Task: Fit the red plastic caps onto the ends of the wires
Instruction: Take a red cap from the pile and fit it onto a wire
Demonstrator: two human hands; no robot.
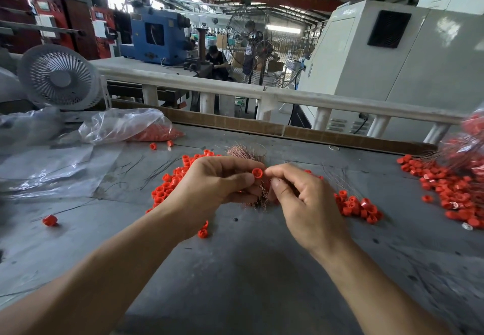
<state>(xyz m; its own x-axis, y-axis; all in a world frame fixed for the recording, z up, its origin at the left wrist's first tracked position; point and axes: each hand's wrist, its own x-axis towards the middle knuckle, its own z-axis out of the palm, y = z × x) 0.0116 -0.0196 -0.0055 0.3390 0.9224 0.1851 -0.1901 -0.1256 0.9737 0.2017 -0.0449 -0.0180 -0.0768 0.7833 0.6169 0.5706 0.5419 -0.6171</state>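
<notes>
My left hand (217, 185) pinches a red cap (257, 172) between thumb and forefinger, and its other fingers grip a bundle of copper wires (245, 152) that sticks out above and below the fist. My right hand (301, 198) is right beside the cap, its thumb and forefinger pinched together at the cap's edge, apparently on a thin wire too fine to make out. Loose red caps (170, 185) lie on the grey table (248, 269) behind my left hand, and more red caps (357, 207) lie behind my right hand.
A large heap of capped wires (455, 190) lies at the right edge. A clear bag of red caps (136, 126) and plastic sheets (52, 167) lie at the back left, near a small white fan (59, 76). Stray caps (49, 220) and thin dark wires (157, 171) lie scattered.
</notes>
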